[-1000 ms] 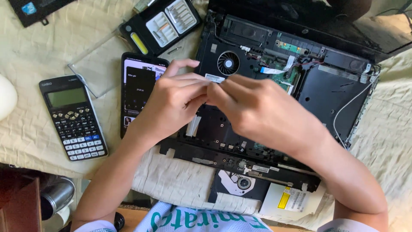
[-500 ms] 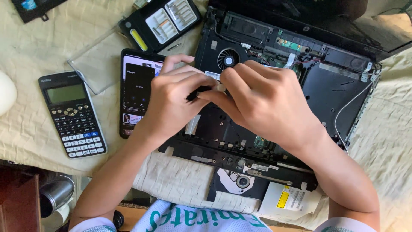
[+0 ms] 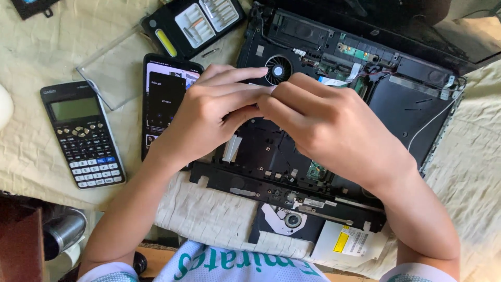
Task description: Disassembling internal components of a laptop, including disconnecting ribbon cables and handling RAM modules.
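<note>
Both hands, left hand (image 3: pixel 211 117) and right hand (image 3: pixel 334 128), pinch together over the opened black plastic laptop chassis (image 3: pixel 323 104) beside its round fan (image 3: pixel 278 69); what they grasp is hidden, probably mid-teardown, so next wants a careful lift.

**Tight quarters around the opened laptop**

Both hands, left hand (image 3: pixel 209 117) and right hand (image 3: pixel 334 130), sit bunched over the middle of the opened laptop (image 3: pixel 407 109), blocking the way to its fan (image 3: pixel 278 69). Left of the laptop, the phone (image 3: pixel 166 102) lies just beside its edge, with the calculator (image 3: pixel 83 134) further out. Above the phone, the screwdriver bit case (image 3: pixel 193 23) and clear lid (image 3: pixel 109 68) crowd that corner. The laptop's right half lies uncovered, and bare cloth (image 3: pixel 469 172) spreads beyond it.
</note>
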